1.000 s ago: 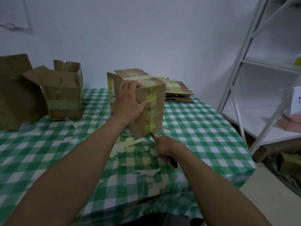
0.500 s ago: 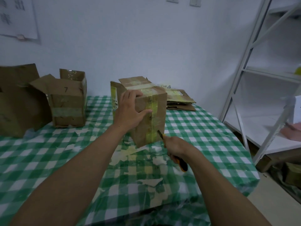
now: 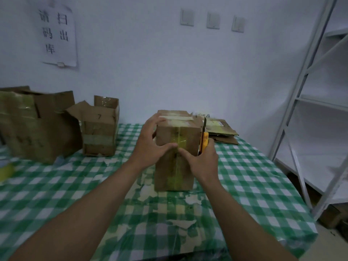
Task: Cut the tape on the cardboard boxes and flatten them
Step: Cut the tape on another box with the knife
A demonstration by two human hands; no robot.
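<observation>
A taped cardboard box point(image 3: 169, 172) stands upright in the middle of the green checked table point(image 3: 254, 178), with yellowish tape running down its near face. My left hand point(image 3: 148, 146) grips the box's upper left side, thumb on the near face. My right hand point(image 3: 203, 161) holds an orange utility knife point(image 3: 204, 140) upright beside the box's right edge, blade pointing up, while its thumb presses on the near face by the tape seam.
An opened box marked 7 point(image 3: 99, 132) and a larger brown box point(image 3: 37, 127) stand at the back left. Flattened cardboard point(image 3: 222, 130) lies behind the held box. Torn tape scraps point(image 3: 180, 204) litter the cloth. A white metal shelf point(image 3: 308, 110) stands to the right.
The box has been turned so its taped face points at me. My right hand rose from the table at the box's lower corner to its right side, knife now upright. The view tilted up.
</observation>
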